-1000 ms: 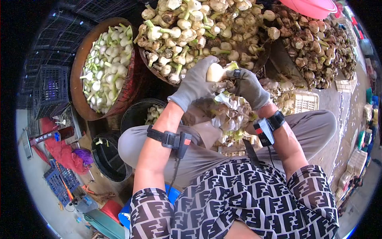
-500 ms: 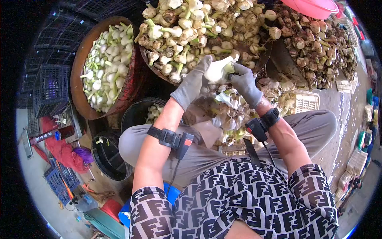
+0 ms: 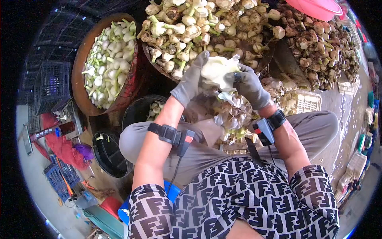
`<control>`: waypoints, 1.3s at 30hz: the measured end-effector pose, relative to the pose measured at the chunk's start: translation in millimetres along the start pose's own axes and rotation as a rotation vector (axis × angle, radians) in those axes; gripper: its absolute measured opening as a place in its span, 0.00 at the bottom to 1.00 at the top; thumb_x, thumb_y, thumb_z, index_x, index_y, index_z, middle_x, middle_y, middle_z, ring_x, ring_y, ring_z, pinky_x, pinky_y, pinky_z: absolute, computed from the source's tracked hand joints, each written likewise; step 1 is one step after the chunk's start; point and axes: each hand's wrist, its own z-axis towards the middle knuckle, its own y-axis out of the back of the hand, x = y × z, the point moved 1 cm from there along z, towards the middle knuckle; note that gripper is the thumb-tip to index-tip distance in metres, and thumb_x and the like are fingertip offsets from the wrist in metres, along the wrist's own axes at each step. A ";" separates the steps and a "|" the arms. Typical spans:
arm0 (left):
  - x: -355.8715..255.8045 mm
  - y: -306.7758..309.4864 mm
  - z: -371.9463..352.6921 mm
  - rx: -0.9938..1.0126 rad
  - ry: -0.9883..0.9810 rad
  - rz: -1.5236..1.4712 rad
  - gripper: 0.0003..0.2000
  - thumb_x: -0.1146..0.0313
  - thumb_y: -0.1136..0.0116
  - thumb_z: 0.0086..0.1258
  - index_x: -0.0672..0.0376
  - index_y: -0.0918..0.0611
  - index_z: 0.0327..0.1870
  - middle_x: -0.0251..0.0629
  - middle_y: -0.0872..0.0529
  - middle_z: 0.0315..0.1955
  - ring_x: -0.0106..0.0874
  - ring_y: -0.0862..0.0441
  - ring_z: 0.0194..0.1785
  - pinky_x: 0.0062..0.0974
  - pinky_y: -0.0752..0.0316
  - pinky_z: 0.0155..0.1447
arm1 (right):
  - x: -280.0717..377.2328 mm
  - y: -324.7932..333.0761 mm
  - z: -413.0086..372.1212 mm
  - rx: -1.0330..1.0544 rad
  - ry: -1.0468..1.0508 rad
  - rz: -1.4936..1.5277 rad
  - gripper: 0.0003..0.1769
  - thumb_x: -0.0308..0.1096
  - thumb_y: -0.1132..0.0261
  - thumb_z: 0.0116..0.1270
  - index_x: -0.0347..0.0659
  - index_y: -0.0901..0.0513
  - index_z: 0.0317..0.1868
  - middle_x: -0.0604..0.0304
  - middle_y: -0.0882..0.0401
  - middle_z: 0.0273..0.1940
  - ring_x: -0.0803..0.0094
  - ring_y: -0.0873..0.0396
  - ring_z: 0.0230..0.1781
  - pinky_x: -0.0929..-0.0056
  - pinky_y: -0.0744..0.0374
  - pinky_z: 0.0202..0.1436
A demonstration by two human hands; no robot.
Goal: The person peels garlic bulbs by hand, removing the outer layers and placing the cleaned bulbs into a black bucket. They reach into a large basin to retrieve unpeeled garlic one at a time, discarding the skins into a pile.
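Note:
A white garlic bulb (image 3: 217,71) is held up between my two gloved hands, over the near rim of the big basin. My left hand (image 3: 192,81), in a grey glove, grips its left side with the thumb raised along it. On the other side my right hand (image 3: 250,85), gloved too, closes its fingers on the bulb's skin and stalk side. Below them lies a heap of loose garlic peelings (image 3: 232,113). Dirty, unpeeled garlic bulbs (image 3: 191,32) with green stalks fill the basin just beyond.
At the left stands a rusty drum (image 3: 79,75) full of cleaned white garlic. Black buckets (image 3: 107,153) sit by my left knee. More brown garlic (image 3: 322,47) is piled at the right under a pink basin (image 3: 316,10). Plastic crates (image 3: 51,85) line the left side.
The bulb has turned and shows a broader white side. My right hand has shifted slightly right and down, its fingers now across the bulb's lower right. My left hand stays nearly in place.

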 end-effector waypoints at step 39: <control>-25.8 -10.2 -1.2 -0.288 -0.265 0.675 0.06 0.70 0.46 0.66 0.62 0.21 0.40 0.30 0.20 0.27 0.16 0.26 0.23 0.13 0.29 0.24 | 17.6 88.5 -7.4 -0.260 -0.031 -0.638 0.25 0.34 0.33 0.57 0.38 0.28 0.55 0.59 0.22 0.41 0.74 0.26 0.42 0.77 0.26 0.45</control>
